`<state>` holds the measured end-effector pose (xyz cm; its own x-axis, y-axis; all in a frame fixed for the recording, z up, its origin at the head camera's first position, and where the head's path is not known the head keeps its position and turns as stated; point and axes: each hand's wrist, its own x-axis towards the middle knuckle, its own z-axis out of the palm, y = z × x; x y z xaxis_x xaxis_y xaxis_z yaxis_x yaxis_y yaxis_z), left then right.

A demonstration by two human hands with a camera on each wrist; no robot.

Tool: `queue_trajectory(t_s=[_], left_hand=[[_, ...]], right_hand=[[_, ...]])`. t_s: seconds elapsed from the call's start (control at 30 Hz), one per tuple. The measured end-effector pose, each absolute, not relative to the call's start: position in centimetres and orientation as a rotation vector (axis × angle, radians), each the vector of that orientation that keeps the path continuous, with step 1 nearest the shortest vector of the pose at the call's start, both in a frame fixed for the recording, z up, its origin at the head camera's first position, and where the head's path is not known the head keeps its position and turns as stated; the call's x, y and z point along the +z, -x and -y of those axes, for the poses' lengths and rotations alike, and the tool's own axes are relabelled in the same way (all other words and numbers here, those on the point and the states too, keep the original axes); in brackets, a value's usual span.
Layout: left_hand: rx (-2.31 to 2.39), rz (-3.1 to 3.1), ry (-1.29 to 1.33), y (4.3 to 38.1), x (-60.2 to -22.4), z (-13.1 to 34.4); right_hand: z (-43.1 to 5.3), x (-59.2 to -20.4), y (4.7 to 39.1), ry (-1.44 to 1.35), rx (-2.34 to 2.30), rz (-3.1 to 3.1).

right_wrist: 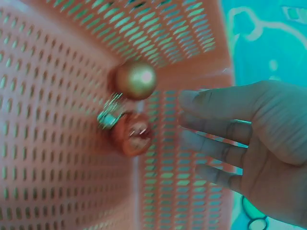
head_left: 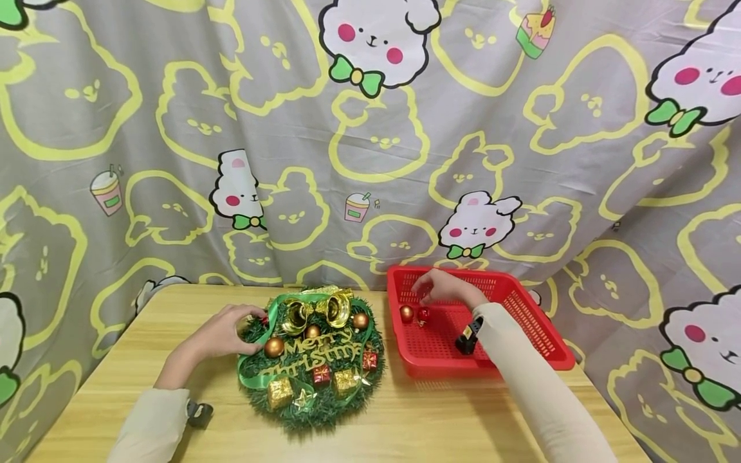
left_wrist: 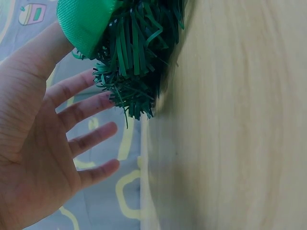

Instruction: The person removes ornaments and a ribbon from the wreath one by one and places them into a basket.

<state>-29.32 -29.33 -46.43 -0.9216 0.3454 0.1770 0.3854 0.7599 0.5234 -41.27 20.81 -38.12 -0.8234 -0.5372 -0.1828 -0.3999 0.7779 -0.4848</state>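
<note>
A green Christmas wreath lies on the table, bearing gold bells, copper-coloured balls, small gift boxes, gold lettering and a green ribbon. At its left edge my left hand touches it, fingers spread and fairly straight; the thumb tip is hidden behind the ribbon in the left wrist view. My right hand is inside the red basket, above its floor, with nothing between the extended fingers. Near those fingers lie a copper-gold ball and a shiny red ball, both apart from the hand.
The basket has perforated walls and stands at the right of the wooden table. A grey patterned curtain hangs right behind the table. Black wrist cameras sit on both cuffs.
</note>
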Motion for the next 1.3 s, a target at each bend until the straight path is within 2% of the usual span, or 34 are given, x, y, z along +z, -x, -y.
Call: queue_trajectory(t_s=[0.33, 0.77, 1.07, 1.3], left_hand=[[-0.891, 2.881, 0.596, 29.5, -46.6, 29.4], [-0.880, 2.836, 0.665, 29.5, -46.5, 29.3], [-0.856, 2.848, 0.637, 29.5, -46.4, 29.3], [-0.866, 2.840, 0.652, 29.5, -46.5, 29.4]], right_hand=[[-18.1, -35.6, 40.0, 0.879, -0.722, -2.820], [-10.8, -33.5, 35.8, 1.396, -0.655, -2.993], [-5.3, -34.9, 33.4, 1.862, -0.480, -2.988], [-1.8, -36.6, 32.0, 2.048, -0.269, -2.946]])
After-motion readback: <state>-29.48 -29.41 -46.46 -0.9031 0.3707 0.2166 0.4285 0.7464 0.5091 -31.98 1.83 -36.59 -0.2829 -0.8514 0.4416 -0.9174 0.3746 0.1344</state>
